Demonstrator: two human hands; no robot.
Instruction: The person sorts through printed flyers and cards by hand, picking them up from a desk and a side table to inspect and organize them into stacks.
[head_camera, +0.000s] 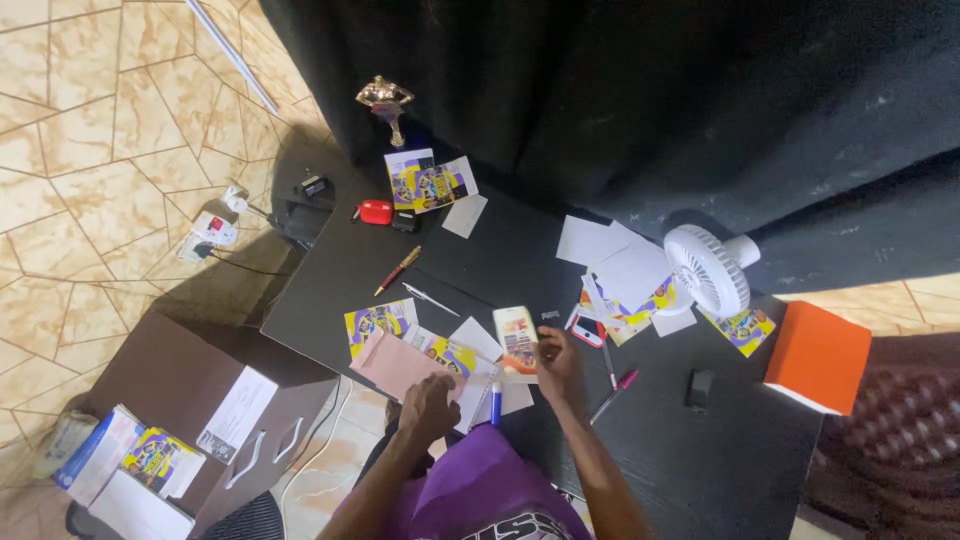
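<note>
While the right hand (558, 365) pinches a pale rectangular printed card (517, 342) upright at its lower corner, fingers closed on it above the black tabletop (700, 470), the left hand (430, 408) lies flat with fingers together on a pink paper envelope (395, 365) beside loose white slips and a yellow-and-purple printed card (378, 320). Held only by its corner, the pale card could slip and drop among the scattered papers, or a sweep of the forearm could knock the blue-capped marker (496, 392) or the pink pen (615, 393) off the near edge. On the floor to the left, a brown cardboard box (200, 400) stands with its flap shut, its contents hidden, while more yellow-and-purple cards and white packets rest on top of it.
</note>
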